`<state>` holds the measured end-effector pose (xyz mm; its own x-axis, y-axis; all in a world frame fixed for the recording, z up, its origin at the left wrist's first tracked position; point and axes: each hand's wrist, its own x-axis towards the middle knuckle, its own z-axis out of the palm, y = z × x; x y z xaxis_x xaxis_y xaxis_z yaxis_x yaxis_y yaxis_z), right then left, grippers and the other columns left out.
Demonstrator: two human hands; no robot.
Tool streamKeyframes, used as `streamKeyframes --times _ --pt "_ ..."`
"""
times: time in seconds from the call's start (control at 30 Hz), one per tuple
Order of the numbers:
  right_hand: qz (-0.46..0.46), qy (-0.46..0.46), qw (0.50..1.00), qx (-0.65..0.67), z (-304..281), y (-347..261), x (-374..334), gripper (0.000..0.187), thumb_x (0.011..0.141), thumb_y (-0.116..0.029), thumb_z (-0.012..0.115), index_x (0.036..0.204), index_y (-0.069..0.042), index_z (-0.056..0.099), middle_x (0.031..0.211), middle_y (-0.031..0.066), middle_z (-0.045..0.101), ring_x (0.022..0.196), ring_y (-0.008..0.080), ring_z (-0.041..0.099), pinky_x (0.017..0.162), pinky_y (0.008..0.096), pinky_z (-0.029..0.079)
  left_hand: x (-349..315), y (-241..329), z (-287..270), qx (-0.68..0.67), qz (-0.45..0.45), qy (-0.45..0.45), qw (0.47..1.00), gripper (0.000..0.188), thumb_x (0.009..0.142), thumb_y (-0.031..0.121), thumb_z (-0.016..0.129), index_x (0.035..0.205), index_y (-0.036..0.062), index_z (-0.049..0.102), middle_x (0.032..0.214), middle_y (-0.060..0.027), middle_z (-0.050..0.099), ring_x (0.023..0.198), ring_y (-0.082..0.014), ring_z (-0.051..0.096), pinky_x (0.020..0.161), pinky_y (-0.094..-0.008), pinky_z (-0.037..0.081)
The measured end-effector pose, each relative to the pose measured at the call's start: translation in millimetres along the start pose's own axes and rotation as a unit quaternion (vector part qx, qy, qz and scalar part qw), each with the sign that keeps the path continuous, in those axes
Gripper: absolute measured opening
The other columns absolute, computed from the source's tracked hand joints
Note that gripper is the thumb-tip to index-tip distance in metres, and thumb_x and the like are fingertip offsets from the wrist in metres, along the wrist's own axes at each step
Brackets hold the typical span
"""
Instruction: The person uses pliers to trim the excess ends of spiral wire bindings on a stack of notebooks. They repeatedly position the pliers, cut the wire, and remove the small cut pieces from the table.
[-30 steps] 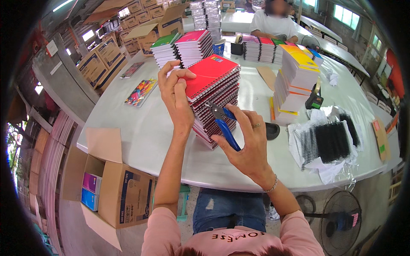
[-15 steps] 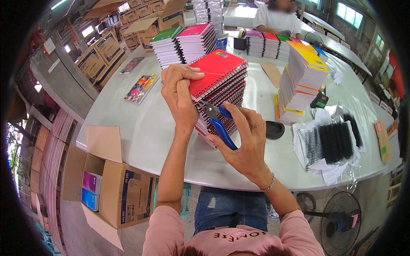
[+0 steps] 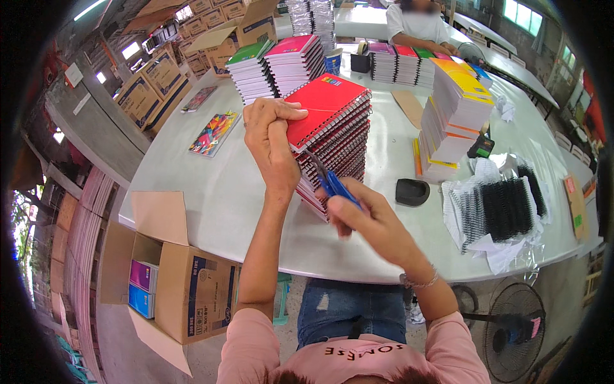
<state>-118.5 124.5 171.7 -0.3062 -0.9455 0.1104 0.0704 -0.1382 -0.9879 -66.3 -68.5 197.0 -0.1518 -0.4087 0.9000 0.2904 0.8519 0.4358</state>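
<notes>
A tall stack of red spiral notebooks (image 3: pixel 339 137) stands on the white table (image 3: pixel 211 192) in front of me. My left hand (image 3: pixel 272 137) grips the near left corner of the top red notebook and lifts it slightly. My right hand (image 3: pixel 371 221) holds blue-handled pliers (image 3: pixel 329 182), their tip at the wire binding on the stack's near side.
More notebook stacks (image 3: pixel 275 64) stand behind, a yellow-topped stack (image 3: pixel 457 109) to the right. Black spiral coils (image 3: pixel 505 205) lie on plastic at right, near a small black object (image 3: pixel 412 192). An open cardboard box (image 3: pixel 173 281) stands on the floor at left. Another person (image 3: pixel 419 22) works at the far side.
My left hand has shifted its hold on the top notebook's corner. My right hand with the pliers has moved closer against the stack's binding.
</notes>
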Motion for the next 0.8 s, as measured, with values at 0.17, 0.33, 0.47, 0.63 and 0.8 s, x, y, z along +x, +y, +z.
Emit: streamKeyframes --times 0.17,0.33,0.47,0.63,0.8 --pt "-0.286 0.26 0.811 -0.439 8.6 21.8 4.2 0.068 0.081 -0.039 0.084 0.137 -0.009 0.059 0.117 0.0126 0.056 0.105 0.0296 0.05 0.091 0.0432 0.038 4.5 -2.2 -11.2 0.031 0.041 -0.042 0.998 0.028 0.095 0.014 0.052 0.08 0.0009 0.072 0.084 -0.0097 0.068 0.088 -0.0224 0.055 0.089 -0.0372 0.04" --pt "-0.301 0.279 0.766 -0.494 12.3 21.7 6.0 0.069 0.081 -0.04 0.083 0.139 -0.011 0.058 0.115 0.0112 0.057 0.105 0.0277 0.05 0.089 0.0414 0.038 7.8 -18.5 -12.8 -0.047 0.019 -0.057 0.997 0.049 0.109 0.03 0.047 0.085 -0.0033 0.073 0.088 -0.0119 0.07 0.093 -0.0223 0.064 0.092 -0.0379 0.047" --pt "-0.285 0.275 0.761 -0.514 14.2 23.7 7.1 0.069 0.081 -0.041 0.083 0.138 -0.012 0.059 0.115 0.0095 0.056 0.103 0.0263 0.05 0.088 0.0396 0.039 4.5 -13.7 -6.6 -0.08 -0.02 -0.004 0.997 0.048 0.109 0.021 0.045 0.08 -0.0031 0.075 0.083 -0.0119 0.07 0.087 -0.0219 0.063 0.088 -0.0367 0.048" --pt "-0.215 0.199 0.899 -0.324 15.2 21.1 5.1 0.058 0.087 -0.04 0.08 0.131 -0.006 0.061 0.096 0.01 0.062 0.085 0.0232 0.059 0.073 0.0338 0.045 3.9 -12.4 -0.1 -0.081 -0.024 0.024 0.996 0.049 0.109 0.02 0.044 0.077 -0.0035 0.074 0.079 -0.012 0.07 0.086 -0.0214 0.063 0.086 -0.0356 0.047" --pt "-0.119 0.113 0.972 -0.168 10.4 12.0 0.3 0.055 0.09 -0.037 0.078 0.127 0.0 0.06 0.091 0.0131 0.063 0.08 0.0238 0.062 0.071 0.0328 0.049 2.7 -9.3 2.8 -0.071 -0.03 0.032 0.997 0.049 0.108 0.019 0.045 0.076 -0.0029 0.074 0.078 -0.012 0.07 0.084 -0.0212 0.061 0.085 -0.0355 0.046"
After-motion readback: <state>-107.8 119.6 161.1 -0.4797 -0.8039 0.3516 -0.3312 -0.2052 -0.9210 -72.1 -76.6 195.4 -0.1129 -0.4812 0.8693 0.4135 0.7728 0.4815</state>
